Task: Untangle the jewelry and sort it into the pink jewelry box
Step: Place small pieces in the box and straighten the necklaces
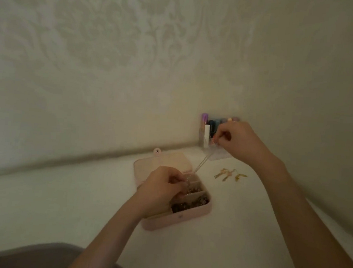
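My thin pale chain (200, 162) runs taut — slanting from my left hand (163, 187), pinching it over the open pink jewelry box (177, 216), up to my right hand (237, 141), pinching its far end.

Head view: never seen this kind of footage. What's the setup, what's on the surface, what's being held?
There is no machine here. A person wears one wide-angle camera on the head, looking forward and down, so both bare arms reach in from the bottom edge.

On the pale table sits an open pink jewelry box, its lid laid back toward the wall and small dark pieces in its compartments. To its right lie some gold pieces. In the corner stands a clear organizer with small coloured bottles.

The left hand, over the box, and the raised right hand each pinch an end of a thin chain stretched between them.
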### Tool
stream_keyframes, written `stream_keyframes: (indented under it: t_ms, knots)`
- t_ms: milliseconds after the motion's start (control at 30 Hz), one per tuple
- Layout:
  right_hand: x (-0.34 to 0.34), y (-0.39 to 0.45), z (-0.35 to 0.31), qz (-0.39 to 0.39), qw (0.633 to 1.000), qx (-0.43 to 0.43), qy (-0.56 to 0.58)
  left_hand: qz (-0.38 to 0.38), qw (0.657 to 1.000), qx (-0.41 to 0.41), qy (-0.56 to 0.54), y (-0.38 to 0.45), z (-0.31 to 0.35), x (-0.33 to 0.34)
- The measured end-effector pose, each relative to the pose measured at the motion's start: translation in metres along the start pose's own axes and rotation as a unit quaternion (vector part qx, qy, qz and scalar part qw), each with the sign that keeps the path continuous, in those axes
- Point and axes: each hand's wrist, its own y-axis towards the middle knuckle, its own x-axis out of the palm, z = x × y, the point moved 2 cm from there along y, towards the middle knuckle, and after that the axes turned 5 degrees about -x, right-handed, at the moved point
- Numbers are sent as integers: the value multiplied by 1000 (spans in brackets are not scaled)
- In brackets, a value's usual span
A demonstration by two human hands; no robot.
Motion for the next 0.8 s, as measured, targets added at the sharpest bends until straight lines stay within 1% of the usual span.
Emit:
stream_keyframes:
  t_ms: [67, 100, 200, 267, 367, 467, 633, 700, 800]
  knots:
    - [3, 8, -3, 23, 999, -12, 45, -11, 998, -11, -53, -1, -1, -2]
    - [3, 10, -5, 34, 996, -3, 86, -11, 997, -12, -69, -1, -1, -2]
    - [-2, 12, -14, 65, 970, 37, 230, 3, 997, -4, -81, -2, 3, -4]
    - [-7, 12, -21, 71, 954, 40, 287, 5, 997, -1, -82, 0, 5, -5]
    - [-13, 9, -26, 59, 952, 29, 300, 0, 998, -4, -69, 0, 7, -6]
    - [-12, 9, -28, 37, 955, 26, 294, -3, 1000, -7, -6, -1, 2, -9]
    - [-4, 7, -40, -51, 952, 7, 301, -10, 988, 22, 151, -7, -3, -12]
    - [-3, 4, -49, -86, 949, -8, 303, -21, 983, 25, 180, -9, -1, -12]
    - [-5, -1, -61, -112, 944, -25, 310, -24, 978, 24, 205, -11, 2, -15]
